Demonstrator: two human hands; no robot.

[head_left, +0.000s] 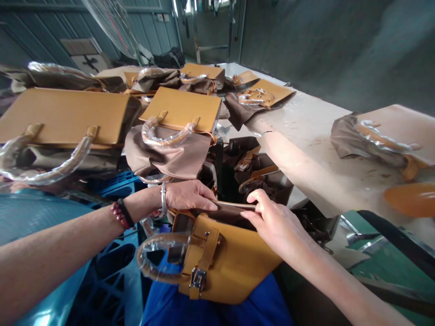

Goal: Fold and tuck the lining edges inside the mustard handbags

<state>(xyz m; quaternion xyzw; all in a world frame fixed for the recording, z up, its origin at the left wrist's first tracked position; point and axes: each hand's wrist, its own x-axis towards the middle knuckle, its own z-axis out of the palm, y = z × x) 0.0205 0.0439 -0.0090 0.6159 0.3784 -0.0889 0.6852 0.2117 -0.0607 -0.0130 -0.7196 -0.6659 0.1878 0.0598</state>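
Note:
A mustard-yellow handbag lies tilted across my lap, over blue cloth. Its strap and metal buckle face me, and a plastic-wrapped handle sticks out to the left. At the bag's upper opening, my left hand is closed on the rim, with its thumb along the edge. Across from it, my right hand pinches the same rim between thumb and fingers. Dark brown lining shows between the two hands. The fingertips inside the bag are partly hidden.
Several similar bags with brown lining stand on the table, among them a yellow bag and a large tan bag. Another bag lies at the right. A blue plastic crate stands at the lower left. An orange stool-like shape is at the right edge.

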